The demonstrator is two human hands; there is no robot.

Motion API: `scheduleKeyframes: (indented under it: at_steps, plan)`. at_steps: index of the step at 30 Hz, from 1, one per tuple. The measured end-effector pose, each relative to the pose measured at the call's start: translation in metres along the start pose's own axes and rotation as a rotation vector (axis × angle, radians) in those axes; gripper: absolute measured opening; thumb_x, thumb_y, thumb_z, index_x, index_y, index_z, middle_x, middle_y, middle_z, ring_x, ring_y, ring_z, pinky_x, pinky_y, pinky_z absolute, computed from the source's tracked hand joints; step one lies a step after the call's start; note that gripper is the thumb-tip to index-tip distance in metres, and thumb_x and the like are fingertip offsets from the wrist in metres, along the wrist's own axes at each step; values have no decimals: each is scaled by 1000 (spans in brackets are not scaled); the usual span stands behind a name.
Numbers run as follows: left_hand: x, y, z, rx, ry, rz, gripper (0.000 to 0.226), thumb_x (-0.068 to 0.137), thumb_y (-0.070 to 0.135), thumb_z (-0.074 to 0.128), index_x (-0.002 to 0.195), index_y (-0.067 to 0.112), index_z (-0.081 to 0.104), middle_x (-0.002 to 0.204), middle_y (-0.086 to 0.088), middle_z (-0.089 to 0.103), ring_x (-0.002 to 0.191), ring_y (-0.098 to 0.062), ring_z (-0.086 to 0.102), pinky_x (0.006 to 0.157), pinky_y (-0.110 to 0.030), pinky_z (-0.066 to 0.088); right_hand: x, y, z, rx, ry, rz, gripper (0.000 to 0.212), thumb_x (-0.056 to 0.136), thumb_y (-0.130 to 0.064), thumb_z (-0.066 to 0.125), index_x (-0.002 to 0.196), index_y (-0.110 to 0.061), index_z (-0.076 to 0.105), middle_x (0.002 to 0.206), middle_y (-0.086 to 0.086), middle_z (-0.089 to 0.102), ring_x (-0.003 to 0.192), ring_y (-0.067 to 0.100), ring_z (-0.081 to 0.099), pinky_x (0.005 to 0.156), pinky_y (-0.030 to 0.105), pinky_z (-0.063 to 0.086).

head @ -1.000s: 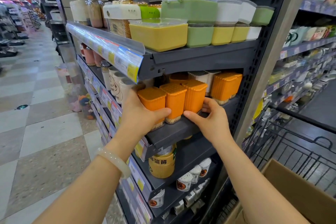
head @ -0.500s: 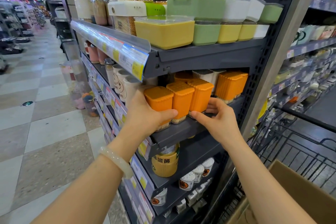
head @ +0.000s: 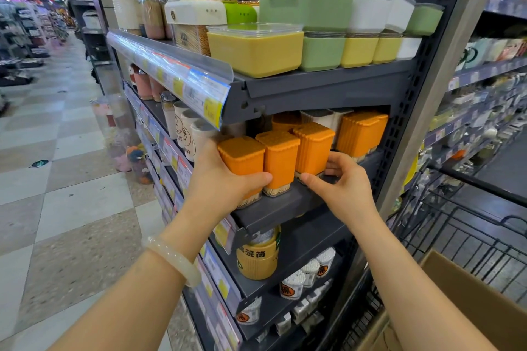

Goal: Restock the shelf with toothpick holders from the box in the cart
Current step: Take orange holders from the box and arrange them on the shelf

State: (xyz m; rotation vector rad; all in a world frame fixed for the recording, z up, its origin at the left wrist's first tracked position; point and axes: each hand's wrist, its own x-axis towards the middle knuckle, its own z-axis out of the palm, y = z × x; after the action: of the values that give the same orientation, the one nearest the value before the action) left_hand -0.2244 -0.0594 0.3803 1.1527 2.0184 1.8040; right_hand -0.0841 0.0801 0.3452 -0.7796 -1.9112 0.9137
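Head view: three orange toothpick holders [head: 281, 159] stand in a row at the front edge of the dark shelf [head: 273, 208]. Left hand [head: 225, 179] grips the holder at 9 o'clock. Right hand [head: 340, 182] pinches the 3 o'clock holder's base. Box [head: 467, 302] at 5 o'clock.

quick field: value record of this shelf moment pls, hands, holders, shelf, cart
left hand: left hand grips the leftmost orange toothpick holder, thumb across its front
right hand: right hand pinches the base of the third orange holder
front row: three orange holders side by side near the shelf edge; the middle holder sits between them
behind: more orange holders further back right
above: yellow container on the upper shelf
cart: cardboard box at lower right; contents not visible
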Motion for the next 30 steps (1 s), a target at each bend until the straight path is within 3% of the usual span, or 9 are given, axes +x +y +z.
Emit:
scheduleKeyframes:
  at_steps: [5, 8, 11, 13, 15, 17, 20, 23, 30]
  plan:
    - [-2, 2, 0, 16, -19, 18, 80, 58, 18, 88, 118, 32, 36, 111, 10, 51, 95, -5, 52, 70, -17, 43, -2, -3, -1, -5, -16, 5, 49, 76, -22, 78, 119, -13, 55, 107, -5, 59, 99, 11, 53, 87, 24, 43]
    - [-4, 8, -4, -32, -64, 22, 87, 55, 24, 86, 124, 34, 33, 107, 26, 45, 92, 7, 49, 68, -12, 43, -4, -1, -11, 37, -17, 17, 49, 79, -20, 75, 123, -14, 54, 113, -6, 58, 103, 9, 53, 89, 24, 42]
    - [-4, 16, -11, 12, -45, 42, 88, 48, 39, 82, 123, 37, 35, 110, 31, 46, 97, 8, 50, 77, -18, 44, 2, 4, -26, 93, 118, 47, 43, 83, -14, 70, 123, -13, 55, 113, -3, 58, 104, 11, 55, 92, 28, 47]
    - [-3, 24, -9, 171, -22, 128, 77, 56, 42, 84, 121, 33, 43, 110, 27, 50, 100, 6, 48, 81, -16, 38, 13, 11, -34, 85, 225, 93, 46, 83, -18, 71, 125, -12, 52, 116, 0, 58, 105, 14, 55, 95, 33, 47]
    - [0, 34, -3, 431, -17, 197, 74, 63, 51, 81, 125, 30, 48, 116, 19, 53, 109, 2, 45, 86, -16, 34, 28, 18, -38, 26, 273, 146, 62, 81, -27, 73, 133, -12, 44, 127, 5, 53, 111, 17, 53, 97, 35, 46]
    - [5, 41, 4, 658, -66, 194, 79, 67, 59, 73, 133, 25, 45, 133, 5, 52, 124, -15, 44, 100, -26, 35, 41, 24, -38, 2, 263, 175, 75, 78, -31, 76, 138, -10, 37, 135, 8, 48, 120, 21, 49, 101, 37, 44]
    - [14, 44, 6, 817, -116, 143, 75, 73, 60, 67, 134, 22, 46, 139, 0, 48, 128, -21, 42, 103, -31, 36, 55, 31, -34, -56, 259, 171, 79, 74, -32, 79, 137, -6, 38, 134, 12, 48, 121, 25, 49, 100, 40, 44]
    - [15, 45, 7, 884, -133, 125, 70, 75, 62, 63, 132, 23, 49, 138, 1, 49, 127, -21, 43, 103, -32, 37, 60, 35, -34, -100, 285, 174, 71, 75, -28, 79, 132, -5, 43, 129, 12, 50, 117, 26, 51, 98, 40, 45]
    - [18, 46, 7, 799, -159, 66, 70, 73, 59, 66, 130, 21, 52, 136, -2, 49, 123, -22, 47, 97, -31, 40, 47, 31, -26, -49, 197, 120, 59, 70, -31, 81, 118, -13, 51, 117, 4, 59, 103, 19, 57, 89, 37, 50]
